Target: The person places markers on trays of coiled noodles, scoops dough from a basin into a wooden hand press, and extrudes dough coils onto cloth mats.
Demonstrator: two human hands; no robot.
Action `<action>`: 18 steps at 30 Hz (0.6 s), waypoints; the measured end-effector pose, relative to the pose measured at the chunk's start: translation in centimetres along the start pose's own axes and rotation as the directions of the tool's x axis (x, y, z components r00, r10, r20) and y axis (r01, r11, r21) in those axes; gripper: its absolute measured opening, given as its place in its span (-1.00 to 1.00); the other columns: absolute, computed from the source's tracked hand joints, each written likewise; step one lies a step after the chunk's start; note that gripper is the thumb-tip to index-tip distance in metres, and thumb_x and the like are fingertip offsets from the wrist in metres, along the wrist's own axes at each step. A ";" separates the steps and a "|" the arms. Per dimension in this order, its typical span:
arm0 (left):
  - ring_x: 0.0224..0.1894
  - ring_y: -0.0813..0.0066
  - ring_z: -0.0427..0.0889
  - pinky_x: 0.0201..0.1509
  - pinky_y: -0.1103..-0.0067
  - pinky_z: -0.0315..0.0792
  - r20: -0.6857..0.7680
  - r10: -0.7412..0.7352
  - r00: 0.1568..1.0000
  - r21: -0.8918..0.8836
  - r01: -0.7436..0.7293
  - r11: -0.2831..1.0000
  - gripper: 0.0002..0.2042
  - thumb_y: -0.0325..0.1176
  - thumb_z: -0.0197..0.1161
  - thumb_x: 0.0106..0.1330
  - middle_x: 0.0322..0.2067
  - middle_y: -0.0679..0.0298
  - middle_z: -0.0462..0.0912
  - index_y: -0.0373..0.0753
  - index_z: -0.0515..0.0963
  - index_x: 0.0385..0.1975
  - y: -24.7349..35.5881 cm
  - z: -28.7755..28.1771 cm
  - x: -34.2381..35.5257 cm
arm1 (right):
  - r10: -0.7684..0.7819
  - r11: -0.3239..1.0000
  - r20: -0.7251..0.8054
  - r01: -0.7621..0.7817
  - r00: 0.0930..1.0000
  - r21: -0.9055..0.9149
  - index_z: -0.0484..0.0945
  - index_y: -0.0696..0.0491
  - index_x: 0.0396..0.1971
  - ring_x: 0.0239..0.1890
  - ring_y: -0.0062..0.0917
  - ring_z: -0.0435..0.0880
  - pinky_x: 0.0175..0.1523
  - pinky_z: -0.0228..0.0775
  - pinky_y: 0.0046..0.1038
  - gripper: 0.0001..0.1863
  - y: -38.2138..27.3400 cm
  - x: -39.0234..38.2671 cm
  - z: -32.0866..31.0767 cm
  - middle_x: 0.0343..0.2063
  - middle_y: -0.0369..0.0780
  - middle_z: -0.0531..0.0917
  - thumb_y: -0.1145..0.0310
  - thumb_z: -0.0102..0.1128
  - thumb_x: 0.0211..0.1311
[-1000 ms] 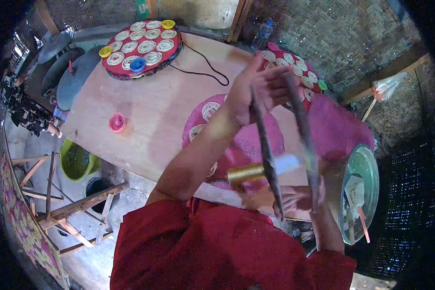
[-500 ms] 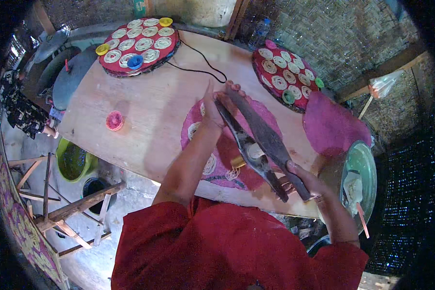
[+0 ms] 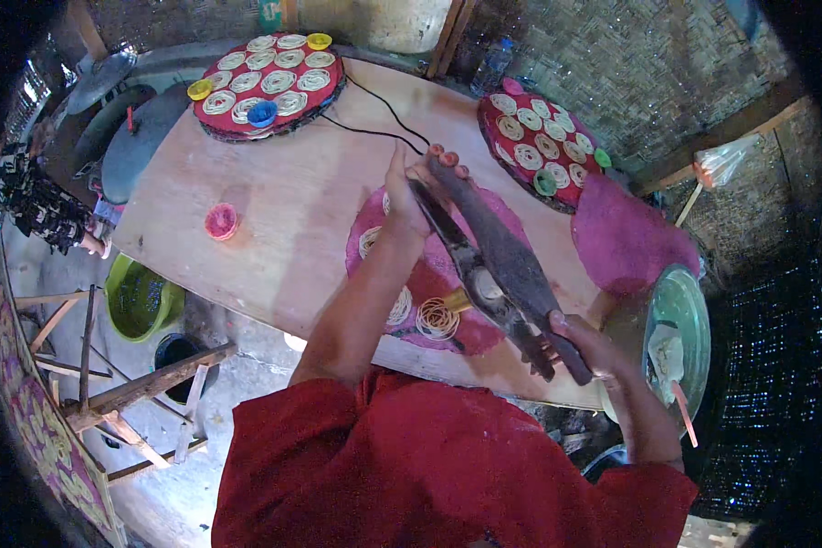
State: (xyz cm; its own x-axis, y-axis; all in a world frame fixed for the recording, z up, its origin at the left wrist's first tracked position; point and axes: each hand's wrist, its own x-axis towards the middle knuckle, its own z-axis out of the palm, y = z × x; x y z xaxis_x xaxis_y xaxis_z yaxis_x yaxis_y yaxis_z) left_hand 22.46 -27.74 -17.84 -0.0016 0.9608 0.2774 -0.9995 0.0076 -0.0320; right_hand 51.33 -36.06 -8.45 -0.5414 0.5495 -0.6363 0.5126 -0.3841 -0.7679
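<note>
A small red and pink round cup (image 3: pixel 221 221) sits on the pale wooden table (image 3: pixel 292 173), at the left. Next comes a round pink mat (image 3: pixel 367 217), lying flat, with a white ring of thin strings (image 3: pixel 399 309) on it. The left hand (image 3: pixel 409 194) is above the mat, closed around the far ends of a long, dark wooden press (image 3: pixel 495 236) made of two bars. Its fingertips curl over the bars. Nearer the person, a pale yellow coil of thin strings (image 3: pixel 437 319) lies on the mat. A shiny gold metal tube (image 3: pixel 457 300) pokes out from under the bars, with its mouth right by the coil; I cannot tell if they touch. The press lies on a slant: its long way runs from far left to near right. The tube is by the middle of the bars, between the two hands, and looks a bit closer to the right hand's fingers. The right hand (image 3: pixel 589 345) is closed around the near ends, and the bars have only a thin gap between them. Farther right is a round green basin (image 3: pixel 701 315).
</note>
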 end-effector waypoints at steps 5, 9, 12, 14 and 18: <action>-0.33 0.23 0.44 -0.12 0.26 0.32 -0.011 -0.012 1.000 0.008 0.012 1.000 -0.49 0.23 -0.19 0.27 -0.48 0.26 0.43 -0.15 0.39 -0.43 1.6 0.0 -1.4 | -0.038 0.999 0.084 0.035 0.996 0.040 0.53 0.17 -0.34 -0.56 -0.53 0.59 -0.47 0.42 -0.49 -0.32 1.3 0.6 1.1 -0.58 -0.21 0.58 -0.24 -0.18 0.23; -0.37 0.25 0.45 -0.18 0.33 0.35 -0.200 0.041 0.979 0.070 -0.027 0.997 -0.49 0.24 -0.19 0.27 -0.52 0.27 0.43 -0.14 0.39 -0.43 -0.5 0.1 -3.2 | -0.001 1.000 0.096 -0.001 0.995 0.016 0.52 0.18 -0.32 -0.57 -0.54 0.58 -0.49 0.43 -0.50 -0.35 2.5 -0.2 -0.2 -0.58 -0.22 0.58 -0.21 -0.15 0.23; -0.41 0.27 0.44 -0.24 0.36 0.36 -0.305 0.089 0.948 0.113 -0.056 0.992 -0.49 0.26 -0.16 0.25 -0.55 0.28 0.43 -0.13 0.38 -0.46 -1.2 -1.2 -2.7 | 0.030 1.000 0.073 -0.030 0.997 -0.003 0.51 0.17 -0.30 -0.60 -0.56 0.57 -0.53 0.42 -0.53 -0.36 2.3 -0.4 -0.3 -0.58 -0.24 0.58 -0.21 -0.11 0.22; -0.41 0.28 0.44 -0.25 0.36 0.36 -0.194 0.034 0.980 0.027 -0.029 0.999 -0.51 0.25 -0.15 0.25 -0.55 0.29 0.42 -0.11 0.37 -0.48 -1.0 -1.7 -1.9 | -0.012 1.000 0.001 0.012 1.000 -0.026 0.51 0.17 -0.30 -0.62 -0.59 0.55 -0.55 0.41 -0.55 -0.37 2.5 0.5 -0.1 -0.59 -0.26 0.56 -0.22 -0.06 0.19; -0.51 0.44 0.43 -0.34 0.47 0.36 -0.235 0.066 0.970 0.137 -0.034 0.990 -0.59 0.15 -0.07 0.28 -0.60 0.37 0.40 -0.09 0.36 -0.51 0.3 -0.8 -1.6 | -0.043 0.999 0.004 0.043 0.999 0.004 0.51 0.15 -0.30 -0.63 -0.59 0.55 -0.54 0.42 -0.56 -0.38 4.9 3.6 -0.3 -0.59 -0.26 0.57 -0.21 -0.05 0.19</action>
State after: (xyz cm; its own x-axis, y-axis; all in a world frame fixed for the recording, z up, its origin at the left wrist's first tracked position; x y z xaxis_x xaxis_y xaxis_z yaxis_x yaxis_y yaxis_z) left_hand 22.20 -29.07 -19.05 -0.0595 0.9974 0.0417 -0.9939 -0.0631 0.0901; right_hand 52.12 -35.73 -14.46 -0.5658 0.5623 -0.6031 0.4865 -0.3630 -0.7947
